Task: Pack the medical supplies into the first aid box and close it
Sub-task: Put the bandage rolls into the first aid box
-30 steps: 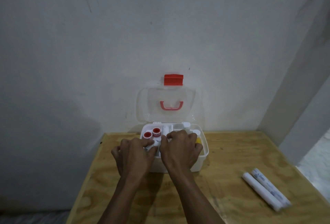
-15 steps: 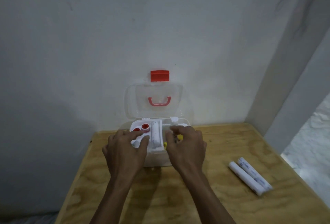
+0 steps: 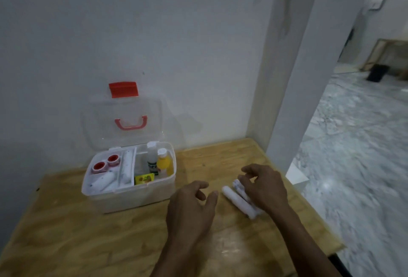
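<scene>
Hovering over two white rolls [image 3: 239, 202], the right hand [image 3: 263, 187] has loose, released fingers. The left hand [image 3: 191, 208] hangs relaxed just beside them.

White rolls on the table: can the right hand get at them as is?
Probably yes. The right hand hovers over the two white rolls, fingers loosely curled and holding nothing. Nothing lies between them; the left hand is beside, not blocking.

One head-worn wide-angle view looks forward and down, close over the tabletop [image 3: 66, 243], facing the wall [image 3: 154, 34].
</scene>
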